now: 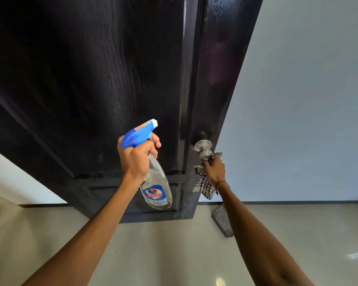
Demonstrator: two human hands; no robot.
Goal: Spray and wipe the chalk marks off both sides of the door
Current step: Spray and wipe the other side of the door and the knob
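Observation:
A tall black wood-grain door (95, 75) fills the upper left; no chalk marks show on this face. My left hand (135, 156) grips the neck of a clear spray bottle (156, 186) with a blue trigger head, a finger on the trigger and the nozzle pointing up at the door. My right hand (214, 170) holds a checked black-and-white cloth (203, 185) bunched in its fingers, right against the silver door knob (204, 149) near the door's free edge. The cloth's loose end hangs below the hand.
A pale blue-grey wall (298, 100) stands to the right of the door's edge. A grey block-like doorstop (222, 220) lies on the glossy beige floor (174, 254) by the door's lower corner. A dark skirting strip runs along the wall's base.

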